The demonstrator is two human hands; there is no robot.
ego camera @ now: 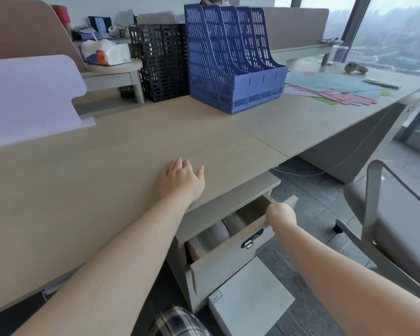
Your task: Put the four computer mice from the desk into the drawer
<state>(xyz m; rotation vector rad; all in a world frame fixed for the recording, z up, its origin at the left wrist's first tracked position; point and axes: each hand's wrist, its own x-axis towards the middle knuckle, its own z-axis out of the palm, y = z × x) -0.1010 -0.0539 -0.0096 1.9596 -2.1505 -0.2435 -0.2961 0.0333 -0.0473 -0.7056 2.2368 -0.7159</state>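
The right hand (280, 214) is clamped on the front edge of the half-open beige wooden drawer (230, 260); the left hand (182, 180), fingers apart, rests on the pale wooden desk (107, 178). Rounded grey computer mice (226, 226) are seen inside; fingers may be pinched if the drawer is shut carelessly.

Left hand (182, 178) flat on desk (121, 151); right hand (280, 214) grips drawer (230, 260) front (partly open).

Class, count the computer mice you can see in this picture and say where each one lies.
2, both pale rounded computer mice in the open drawer: one nearer its middle, one beside it toward the back. Others may be hidden under the desk.
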